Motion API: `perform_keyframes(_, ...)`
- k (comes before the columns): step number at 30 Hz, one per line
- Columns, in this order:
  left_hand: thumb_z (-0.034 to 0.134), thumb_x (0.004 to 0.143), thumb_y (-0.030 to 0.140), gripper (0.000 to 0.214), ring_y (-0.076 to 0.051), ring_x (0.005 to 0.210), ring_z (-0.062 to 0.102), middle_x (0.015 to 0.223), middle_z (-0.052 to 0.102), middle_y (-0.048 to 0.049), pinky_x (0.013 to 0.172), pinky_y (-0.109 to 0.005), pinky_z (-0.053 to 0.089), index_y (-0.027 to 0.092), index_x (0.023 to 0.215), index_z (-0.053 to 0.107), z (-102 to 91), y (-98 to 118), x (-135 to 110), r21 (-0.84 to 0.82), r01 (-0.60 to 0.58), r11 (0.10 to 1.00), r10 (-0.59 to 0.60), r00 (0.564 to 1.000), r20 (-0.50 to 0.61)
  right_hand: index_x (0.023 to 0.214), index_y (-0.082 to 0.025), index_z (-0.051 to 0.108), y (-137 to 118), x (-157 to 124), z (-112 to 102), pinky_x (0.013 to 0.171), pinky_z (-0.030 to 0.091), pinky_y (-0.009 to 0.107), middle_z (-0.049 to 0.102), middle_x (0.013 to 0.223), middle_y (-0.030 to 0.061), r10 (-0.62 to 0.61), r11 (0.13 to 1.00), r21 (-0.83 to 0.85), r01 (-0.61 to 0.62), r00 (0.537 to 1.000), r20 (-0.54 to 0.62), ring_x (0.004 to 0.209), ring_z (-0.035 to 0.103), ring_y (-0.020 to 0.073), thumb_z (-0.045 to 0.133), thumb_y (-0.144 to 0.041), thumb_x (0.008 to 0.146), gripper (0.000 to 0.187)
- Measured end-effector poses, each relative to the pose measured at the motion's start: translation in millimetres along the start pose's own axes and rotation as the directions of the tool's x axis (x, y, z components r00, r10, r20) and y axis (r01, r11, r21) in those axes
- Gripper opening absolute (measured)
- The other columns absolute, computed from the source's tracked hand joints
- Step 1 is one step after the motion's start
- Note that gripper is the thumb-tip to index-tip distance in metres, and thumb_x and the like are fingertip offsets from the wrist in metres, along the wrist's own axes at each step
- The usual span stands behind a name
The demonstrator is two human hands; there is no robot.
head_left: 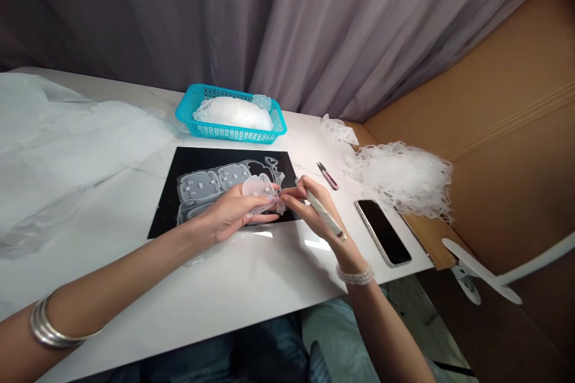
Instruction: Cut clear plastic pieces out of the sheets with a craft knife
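Note:
My left hand (240, 209) holds a small translucent, rounded plastic piece (257, 188) between thumb and fingers. My right hand (312, 206) pinches at the right edge of that piece, where a thin clear strip hangs. Tucked in the right hand is a slim pale-handled tool (326, 215), its kind not clear, slanting back over the wrist. Both hands are above a black mat (188, 158). On the mat lie clear moulded plastic sheets (200, 185) with rounded panels, partly hidden by my left hand. Loose clear offcuts (274, 170) lie behind the fingers.
A turquoise basket (233, 133) at the back holds a heap of white translucent pieces (236, 112). Thread snips (327, 176) and a phone (384, 232) lie on the right, beside a pile of stringy clear scraps (399, 176). Crumpled clear film (81, 143) covers the left side.

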State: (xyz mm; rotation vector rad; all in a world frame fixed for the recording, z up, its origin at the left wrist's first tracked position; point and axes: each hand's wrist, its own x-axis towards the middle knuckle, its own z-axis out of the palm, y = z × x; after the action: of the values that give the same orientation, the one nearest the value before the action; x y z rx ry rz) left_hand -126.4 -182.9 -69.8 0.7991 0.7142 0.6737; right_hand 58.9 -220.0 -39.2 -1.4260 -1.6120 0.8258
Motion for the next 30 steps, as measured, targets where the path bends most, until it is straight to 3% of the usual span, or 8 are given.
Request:
perform_keyframes(4,0.076,0.081,0.031,0.029,-0.027,0.107,0.069,0.109,0.074,-0.0117,0.098,-0.046,0.057,0.014,0.104,0.071,-3.1,-6,4,0.153,-0.082,0.985,0.093,0.994,-0.065,0.071,-0.025,0.030,13,5,13,0.073,0.049,0.030,0.067,0.073,0.0004,0.042,0.981,0.188,-0.053,0.997,0.061,0.081,0.067,0.0196,0.063,-0.027,0.081,0.035)
perform_keyframes(9,0.076,0.078,0.034,0.027,-0.025,0.095,0.071,0.097,0.073,-0.0079,0.085,-0.042,0.061,0.015,0.096,0.072,-4.0,-9,7,0.325,-0.184,0.928,0.240,0.960,-0.141,0.071,-0.025,0.030,17,6,23,0.064,0.043,0.026,0.059,0.067,-0.0032,-0.008,0.995,0.103,0.008,1.000,-0.006,0.067,0.057,0.0145,0.060,-0.024,0.080,0.032)
perform_keyframes(13,0.071,0.081,0.030,0.013,-0.024,0.091,0.070,0.087,0.074,-0.0039,0.085,-0.038,0.058,0.018,0.084,0.075,-0.6,-11,4,0.611,-0.288,0.737,0.439,0.891,-0.111,0.070,-0.024,0.030,20,6,32,0.059,0.037,0.025,0.052,0.065,-0.0043,-0.064,0.998,0.003,0.064,0.996,-0.067,0.062,0.048,0.0124,0.056,-0.024,0.079,0.028)
perform_keyframes(16,0.067,0.084,0.029,0.013,-0.024,0.092,0.069,0.089,0.075,-0.0029,0.087,-0.037,0.056,0.020,0.085,0.076,7.1,-4,-4,0.687,-0.348,0.637,0.489,0.872,-0.012,0.069,-0.024,0.030,25,10,32,0.055,0.031,0.024,0.044,0.063,-0.0053,-0.131,0.988,-0.098,0.120,0.984,-0.122,0.059,0.040,0.0117,0.052,-0.021,0.078,0.025)
perform_keyframes(20,0.075,0.082,0.031,0.012,-0.023,0.100,0.070,0.097,0.076,-0.0041,0.091,-0.034,0.055,0.020,0.087,0.077,15.7,16,-12,0.439,-0.386,0.811,0.427,0.904,0.006,0.070,-0.024,0.030,37,20,7,0.059,0.032,0.027,0.046,0.062,-0.0051,-0.146,0.969,-0.230,0.093,0.963,-0.225,0.059,0.042,0.0127,0.054,-0.022,0.079,0.026)
perform_keyframes(23,0.075,0.082,0.028,0.016,-0.023,0.104,0.070,0.100,0.076,-0.0064,0.097,-0.037,0.055,0.019,0.096,0.076,15.9,25,-13,0.122,-0.274,0.954,0.278,0.961,-0.013,0.070,-0.024,0.030,47,20,-17,0.061,0.032,0.028,0.044,0.060,-0.0059,-0.150,0.947,-0.313,0.071,0.960,-0.235,0.059,0.042,0.0131,0.056,-0.020,0.079,0.027)
perform_keyframes(27,0.062,0.088,0.020,0.026,-0.025,0.103,0.071,0.098,0.077,-0.0128,0.101,-0.041,0.054,0.012,0.109,0.074,14.0,25,-12,-0.084,-0.130,0.988,0.134,0.990,0.053,0.070,-0.024,0.031,38,9,-26,0.063,0.033,0.029,0.043,0.063,-0.0052,-0.161,0.942,-0.329,0.058,0.942,-0.294,0.062,0.048,0.0145,0.058,-0.020,0.082,0.029)
perform_keyframes(30,0.054,0.089,0.019,0.030,-0.026,0.103,0.072,0.098,0.077,-0.0152,0.102,-0.042,0.054,0.009,0.110,0.073,14.8,23,-12,-0.164,-0.061,0.985,0.075,0.994,0.080,0.069,-0.024,0.030,14,0,-18,0.064,0.035,0.029,0.044,0.063,-0.0041,-0.070,0.994,-0.106,0.039,0.949,-0.308,0.073,0.060,0.0180,0.061,-0.027,0.086,0.036)
